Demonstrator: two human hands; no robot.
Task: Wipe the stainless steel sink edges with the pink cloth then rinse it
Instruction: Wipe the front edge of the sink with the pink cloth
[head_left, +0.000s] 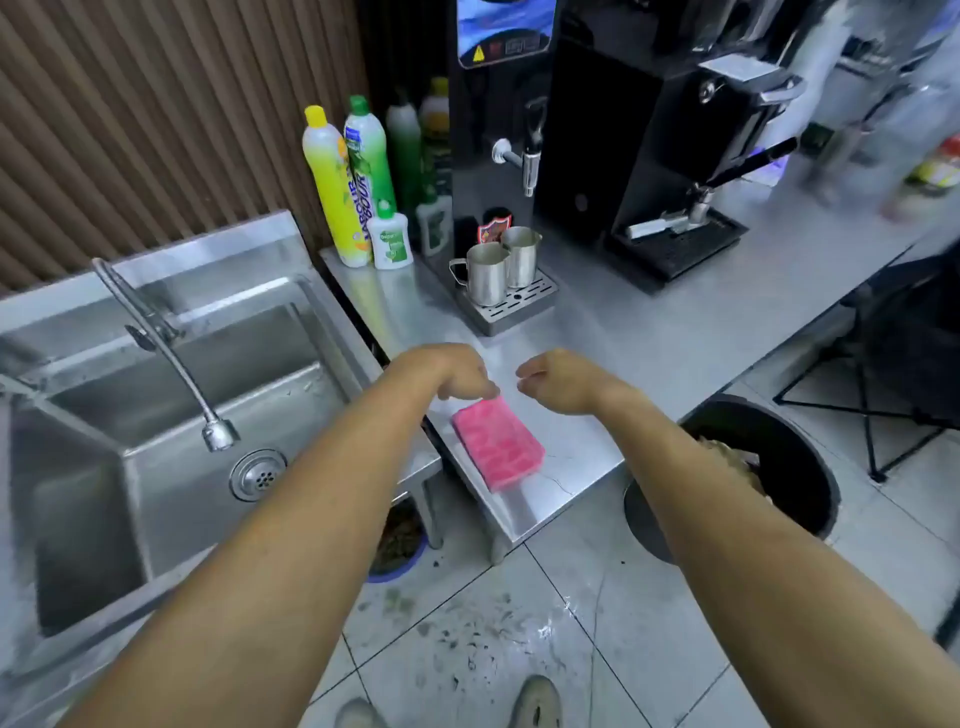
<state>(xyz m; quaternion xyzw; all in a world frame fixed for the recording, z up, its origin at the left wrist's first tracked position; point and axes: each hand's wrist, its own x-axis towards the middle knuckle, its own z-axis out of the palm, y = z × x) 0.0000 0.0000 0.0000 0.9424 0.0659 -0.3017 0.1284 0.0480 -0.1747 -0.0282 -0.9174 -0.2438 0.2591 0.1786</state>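
Note:
A folded pink cloth (498, 448) lies flat on the steel counter (649, 332), near its front corner. My left hand (452, 371) hovers over the cloth's far end, its fingertips touching or pinching that edge. My right hand (558, 379) hangs just right of it with fingers loosely curled, holding nothing. The stainless steel sink (171, 415) sits to the left, with a bent faucet (161, 343) over the basin and a round drain (258, 474).
Dish soap bottles (343, 192) stand at the back of the counter. Two steel pitchers (498, 265) rest on a drip tray under a black machine (504, 130). A coffee grinder (675, 171) is further right. A black bin (769, 467) stands on the dirty tiled floor.

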